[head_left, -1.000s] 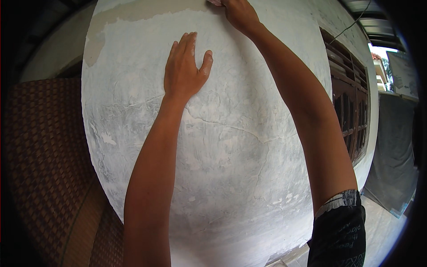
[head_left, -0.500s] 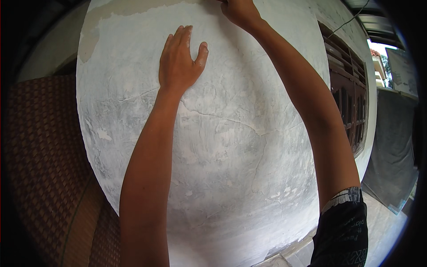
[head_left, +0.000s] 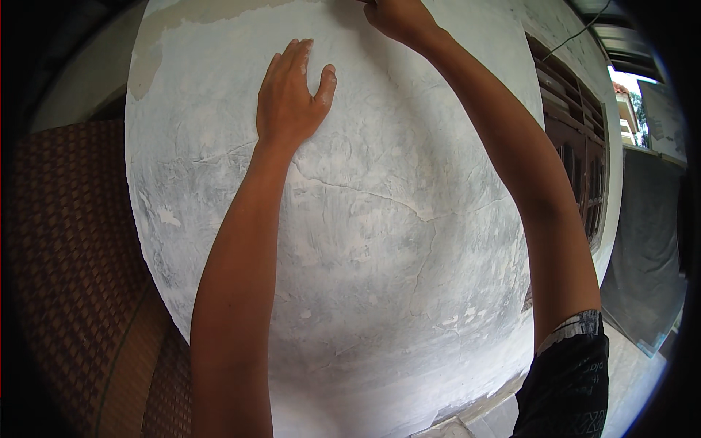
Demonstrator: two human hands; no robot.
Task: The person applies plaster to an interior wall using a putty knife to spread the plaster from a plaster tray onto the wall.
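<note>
A wall (head_left: 350,248) coated in patchy white and grey, with a branching crack across its middle, fills most of the view. My left hand (head_left: 288,95) lies against its upper part, palm to the surface, fingers stretched up and thumb apart; whitish residue marks the fingertips. Higher and to the right, my right hand (head_left: 400,20) is closed at the upper edge of the picture. A thin dark end of something pokes out by its fingers, but the rest is cut off, so its kind does not show.
Brown woven matting (head_left: 73,263) stands to the left of the wall. Along the right side are a dark wooden window frame (head_left: 577,139) with slats, a hanging dark sheet (head_left: 642,248) and a loose wire (head_left: 580,31). Bare beige-grey plaster (head_left: 150,62) shows at the upper left.
My left hand sits slightly further left and up in the picture. The right hand and forearm have shifted a little to the right.
</note>
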